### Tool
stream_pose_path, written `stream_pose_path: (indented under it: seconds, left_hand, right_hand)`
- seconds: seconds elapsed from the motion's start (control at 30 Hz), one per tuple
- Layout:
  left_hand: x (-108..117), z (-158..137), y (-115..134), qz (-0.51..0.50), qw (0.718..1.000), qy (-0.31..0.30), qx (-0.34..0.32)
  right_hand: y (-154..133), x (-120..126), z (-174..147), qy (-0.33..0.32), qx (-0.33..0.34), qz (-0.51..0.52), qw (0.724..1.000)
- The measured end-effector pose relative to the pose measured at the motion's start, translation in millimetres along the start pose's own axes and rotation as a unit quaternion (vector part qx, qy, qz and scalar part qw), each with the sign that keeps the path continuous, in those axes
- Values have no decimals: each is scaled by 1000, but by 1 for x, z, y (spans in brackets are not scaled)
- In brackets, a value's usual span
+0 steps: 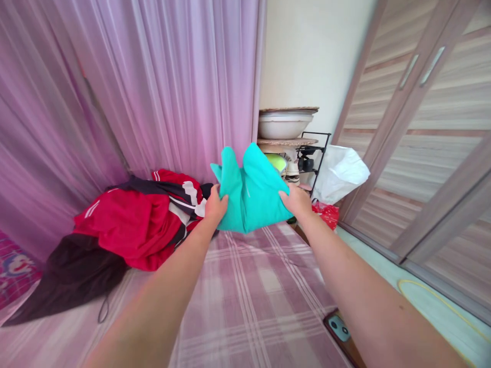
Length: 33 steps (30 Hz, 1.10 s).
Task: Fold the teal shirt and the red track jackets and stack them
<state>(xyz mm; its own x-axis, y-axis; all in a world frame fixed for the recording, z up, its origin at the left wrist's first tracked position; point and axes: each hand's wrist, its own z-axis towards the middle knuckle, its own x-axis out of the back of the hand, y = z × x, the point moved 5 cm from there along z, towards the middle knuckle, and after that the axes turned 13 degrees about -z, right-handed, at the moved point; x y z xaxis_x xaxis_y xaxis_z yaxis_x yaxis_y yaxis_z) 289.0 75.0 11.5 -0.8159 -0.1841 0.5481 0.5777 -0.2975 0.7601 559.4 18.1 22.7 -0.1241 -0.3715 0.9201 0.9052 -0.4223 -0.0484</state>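
Both my arms reach forward over a bed with a pink checked sheet (pixel 238 306). Between my hands hangs a turquoise garment (pixel 251 197), its upper edge flopping in two folded peaks; which kind of garment it is I cannot tell. My left hand (pixel 216 205) is closed on its left side. On the right side, my right hand (pixel 295 199) pinches the cloth near a corner. The garment's lower edge hangs just above the far end of the bed. Left of my left hand lies a heap of red and dark clothes (pixel 134 220).
Purple curtains (pixel 172 87) hang behind the bed. Beyond its far end stands a black rack (pixel 316 163) with shoes, and basins (pixel 286 125) above. A white bag (pixel 337 174) is beside it. A wooden wardrobe (pixel 429 153) stands right. A phone (pixel 339 327) lies at the bed's right edge.
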Motion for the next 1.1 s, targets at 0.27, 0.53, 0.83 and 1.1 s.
stream_pose_path:
  seconds: [0.27, 0.53, 0.83, 1.1]
  left_hand:
    - [-41, -37, -122, 78, 993, -79, 48]
    - [27, -52, -97, 334, 909, -113, -221]
    - [46, -20, -137, 482, 842, -155, -184]
    - [53, 8, -146, 466, 849, -171, -179]
  right_hand:
    - [-15, -133, -32, -87, 2, -15, 996]
    - [-91, -126, -105, -13, 189, 16, 982]
    - [-107, -138, -138, -30, 191, 36, 981]
    - [-106, -139, -136, -31, 190, 40, 980]
